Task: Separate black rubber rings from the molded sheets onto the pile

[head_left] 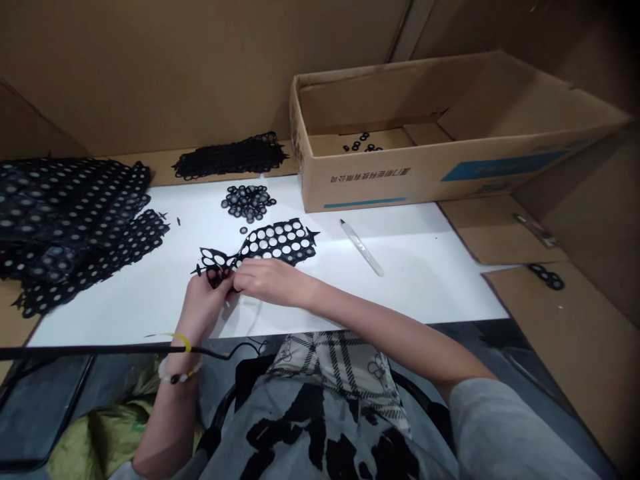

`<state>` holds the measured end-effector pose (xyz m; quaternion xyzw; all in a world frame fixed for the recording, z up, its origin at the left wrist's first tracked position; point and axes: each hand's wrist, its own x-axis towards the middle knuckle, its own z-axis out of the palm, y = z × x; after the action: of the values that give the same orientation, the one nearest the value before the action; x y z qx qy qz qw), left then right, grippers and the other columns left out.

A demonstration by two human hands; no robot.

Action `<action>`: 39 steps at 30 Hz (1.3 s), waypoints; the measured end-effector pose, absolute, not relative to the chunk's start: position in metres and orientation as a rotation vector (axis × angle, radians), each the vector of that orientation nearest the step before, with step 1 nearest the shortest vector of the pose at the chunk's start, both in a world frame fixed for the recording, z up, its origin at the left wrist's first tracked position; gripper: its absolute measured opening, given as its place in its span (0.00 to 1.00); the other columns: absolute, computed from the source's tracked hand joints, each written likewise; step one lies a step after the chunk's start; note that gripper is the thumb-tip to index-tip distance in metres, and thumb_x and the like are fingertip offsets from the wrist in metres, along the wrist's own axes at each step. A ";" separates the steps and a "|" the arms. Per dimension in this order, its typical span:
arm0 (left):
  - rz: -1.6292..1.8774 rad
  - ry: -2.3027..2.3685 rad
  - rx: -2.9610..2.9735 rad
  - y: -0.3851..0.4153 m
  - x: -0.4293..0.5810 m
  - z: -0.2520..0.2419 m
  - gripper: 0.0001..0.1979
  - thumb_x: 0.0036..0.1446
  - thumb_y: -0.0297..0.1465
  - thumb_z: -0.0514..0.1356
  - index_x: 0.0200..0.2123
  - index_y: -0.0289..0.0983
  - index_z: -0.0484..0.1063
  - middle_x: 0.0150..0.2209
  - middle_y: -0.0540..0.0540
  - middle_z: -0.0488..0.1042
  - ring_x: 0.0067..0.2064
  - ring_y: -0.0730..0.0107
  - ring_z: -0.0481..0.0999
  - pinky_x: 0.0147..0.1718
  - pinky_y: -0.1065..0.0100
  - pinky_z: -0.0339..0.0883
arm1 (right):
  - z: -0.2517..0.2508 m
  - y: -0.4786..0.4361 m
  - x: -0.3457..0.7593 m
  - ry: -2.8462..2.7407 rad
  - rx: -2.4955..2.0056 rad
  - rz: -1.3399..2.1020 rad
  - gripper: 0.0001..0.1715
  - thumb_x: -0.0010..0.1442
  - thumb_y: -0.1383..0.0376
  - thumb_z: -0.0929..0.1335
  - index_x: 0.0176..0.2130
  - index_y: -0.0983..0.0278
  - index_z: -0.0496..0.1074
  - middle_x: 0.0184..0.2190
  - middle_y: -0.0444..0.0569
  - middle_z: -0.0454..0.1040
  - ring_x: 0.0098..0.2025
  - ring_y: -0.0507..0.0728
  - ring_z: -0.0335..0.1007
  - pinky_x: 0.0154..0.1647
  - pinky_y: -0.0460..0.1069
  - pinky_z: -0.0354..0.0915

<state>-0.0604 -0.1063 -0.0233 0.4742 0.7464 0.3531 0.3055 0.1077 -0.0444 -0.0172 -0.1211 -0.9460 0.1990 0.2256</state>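
Observation:
A black rubber sheet (280, 241) punched full of round holes lies twisted on the white table top (425, 267). My left hand (204, 299) and my right hand (265, 279) meet at its near left end, both with fingers pinched on the sheet's edge. A small heap of black rubber rings (248, 201) sits just beyond the sheet. One loose ring (243, 230) lies between the heap and the sheet.
A thick stack of punched black sheets (65, 220) covers the left side. Another pile of black sheets (231, 157) lies at the back. An open cardboard box (425, 173) holding a few rings stands at the right. A white pen-like tool (362, 247) lies near it.

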 end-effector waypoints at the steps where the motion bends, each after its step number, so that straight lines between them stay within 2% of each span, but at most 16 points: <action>1: 0.947 1.973 1.201 -0.107 -0.061 -0.022 0.09 0.43 0.35 0.63 0.21 0.35 0.73 0.18 0.49 0.73 0.23 0.69 0.68 0.22 0.71 0.59 | -0.015 -0.041 0.110 -2.514 -0.364 0.691 0.07 0.65 0.68 0.66 0.34 0.67 0.72 0.34 0.50 0.77 0.39 0.53 0.71 0.41 0.47 0.66; 4: 0.979 1.954 1.040 -0.108 -0.065 -0.019 0.12 0.42 0.38 0.67 0.25 0.34 0.75 0.22 0.47 0.76 0.23 0.69 0.70 0.21 0.71 0.60 | -0.012 -0.021 0.119 -2.108 -0.668 1.028 0.06 0.61 0.64 0.69 0.35 0.66 0.72 0.32 0.47 0.77 0.34 0.50 0.71 0.37 0.46 0.67; 8: 0.875 1.842 1.002 -0.110 -0.073 -0.013 0.17 0.35 0.39 0.72 0.27 0.34 0.76 0.19 0.47 0.74 0.20 0.71 0.68 0.19 0.71 0.59 | -0.020 0.008 0.130 -1.899 -1.070 1.041 0.05 0.54 0.65 0.72 0.32 0.66 0.75 0.27 0.45 0.76 0.32 0.52 0.72 0.38 0.48 0.67; 9: 0.849 1.791 0.996 -0.111 -0.074 -0.011 0.19 0.34 0.39 0.73 0.28 0.34 0.76 0.19 0.48 0.74 0.19 0.70 0.67 0.19 0.71 0.59 | -0.022 0.012 0.130 -1.855 -1.095 1.044 0.07 0.55 0.66 0.72 0.36 0.66 0.76 0.30 0.46 0.78 0.33 0.52 0.73 0.40 0.48 0.68; 11: 0.853 1.715 0.980 -0.112 -0.076 -0.010 0.22 0.34 0.40 0.73 0.32 0.34 0.76 0.20 0.47 0.75 0.20 0.69 0.69 0.20 0.70 0.61 | -0.026 0.015 0.130 -1.799 -1.063 1.061 0.19 0.55 0.69 0.70 0.49 0.64 0.75 0.42 0.50 0.79 0.34 0.50 0.74 0.43 0.48 0.69; 12: 0.870 1.705 0.972 -0.112 -0.076 -0.011 0.22 0.34 0.40 0.73 0.32 0.34 0.77 0.21 0.46 0.76 0.21 0.68 0.70 0.21 0.69 0.62 | -0.026 0.012 0.129 -1.808 -1.034 1.058 0.22 0.56 0.69 0.70 0.52 0.63 0.73 0.46 0.51 0.78 0.35 0.50 0.74 0.43 0.48 0.69; 14: 0.926 1.722 0.949 -0.113 -0.076 -0.013 0.20 0.35 0.41 0.72 0.30 0.33 0.77 0.24 0.45 0.77 0.24 0.68 0.71 0.23 0.69 0.64 | -0.025 0.002 0.125 -1.909 -0.975 1.072 0.17 0.57 0.69 0.69 0.47 0.64 0.76 0.43 0.50 0.79 0.34 0.50 0.74 0.42 0.48 0.68; 16: 0.982 1.748 0.937 -0.114 -0.075 -0.017 0.20 0.36 0.40 0.71 0.32 0.34 0.78 0.26 0.46 0.77 0.27 0.67 0.72 0.26 0.70 0.65 | -0.024 -0.013 0.119 -2.068 -0.887 1.184 0.07 0.58 0.66 0.70 0.36 0.66 0.79 0.33 0.48 0.80 0.32 0.50 0.73 0.38 0.46 0.66; 18: 1.004 1.779 1.006 -0.114 -0.073 -0.020 0.19 0.39 0.40 0.69 0.34 0.35 0.78 0.30 0.46 0.79 0.32 0.64 0.74 0.30 0.69 0.66 | -0.025 -0.027 0.112 -2.207 -0.817 1.276 0.09 0.57 0.62 0.72 0.32 0.66 0.79 0.27 0.47 0.78 0.31 0.50 0.72 0.34 0.45 0.63; 20: 0.954 1.844 1.162 -0.116 -0.072 -0.021 0.15 0.41 0.40 0.68 0.31 0.36 0.77 0.30 0.45 0.79 0.34 0.62 0.75 0.32 0.68 0.65 | -0.028 -0.038 0.105 -2.302 -0.860 1.185 0.10 0.55 0.60 0.73 0.34 0.66 0.79 0.28 0.46 0.78 0.31 0.51 0.71 0.33 0.45 0.60; 22: 0.851 1.958 1.311 -0.117 -0.071 -0.021 0.13 0.44 0.42 0.66 0.27 0.37 0.75 0.27 0.45 0.78 0.32 0.59 0.75 0.30 0.67 0.63 | -0.032 -0.043 0.099 -2.382 -0.931 1.031 0.12 0.54 0.60 0.74 0.36 0.65 0.79 0.33 0.48 0.78 0.35 0.53 0.71 0.33 0.46 0.57; 26: 0.592 2.205 1.503 -0.120 -0.070 -0.019 0.18 0.50 0.45 0.61 0.18 0.40 0.68 0.19 0.43 0.72 0.26 0.55 0.73 0.25 0.65 0.58 | -0.038 -0.045 0.095 -2.477 -0.942 0.937 0.09 0.55 0.62 0.73 0.37 0.63 0.78 0.37 0.49 0.76 0.41 0.56 0.69 0.34 0.47 0.56; 29: 0.620 2.216 1.520 -0.121 -0.070 -0.016 0.16 0.51 0.44 0.60 0.18 0.40 0.68 0.20 0.41 0.73 0.30 0.52 0.75 0.28 0.63 0.62 | -0.041 -0.046 0.096 -2.459 -0.904 0.922 0.09 0.55 0.62 0.73 0.38 0.63 0.77 0.37 0.48 0.75 0.41 0.55 0.68 0.36 0.47 0.56; 32: 0.894 1.982 1.242 -0.122 -0.068 -0.016 0.15 0.49 0.45 0.62 0.27 0.37 0.74 0.28 0.42 0.78 0.33 0.55 0.77 0.33 0.64 0.68 | -0.042 -0.049 0.096 -2.397 -0.906 0.884 0.14 0.54 0.59 0.74 0.38 0.66 0.77 0.37 0.50 0.75 0.42 0.56 0.68 0.40 0.48 0.58; 34: 1.060 1.828 1.074 -0.121 -0.066 -0.019 0.17 0.46 0.44 0.65 0.31 0.36 0.73 0.30 0.44 0.78 0.33 0.59 0.77 0.34 0.64 0.71 | -0.042 -0.051 0.095 -2.353 -0.921 0.887 0.15 0.55 0.58 0.74 0.37 0.67 0.76 0.35 0.50 0.75 0.40 0.56 0.67 0.42 0.49 0.58; 39: 1.179 1.767 0.817 -0.121 -0.064 -0.023 0.19 0.38 0.41 0.72 0.26 0.35 0.69 0.26 0.52 0.71 0.31 0.68 0.75 0.34 0.68 0.72 | -0.040 -0.055 0.094 -2.314 -0.901 0.931 0.11 0.54 0.62 0.74 0.35 0.67 0.75 0.33 0.48 0.75 0.38 0.55 0.66 0.40 0.48 0.58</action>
<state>-0.0639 -0.1208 -0.0234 0.3259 0.7049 0.4702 0.4193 0.0935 -0.0547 -0.0400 -0.3297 -0.8464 0.3407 0.2423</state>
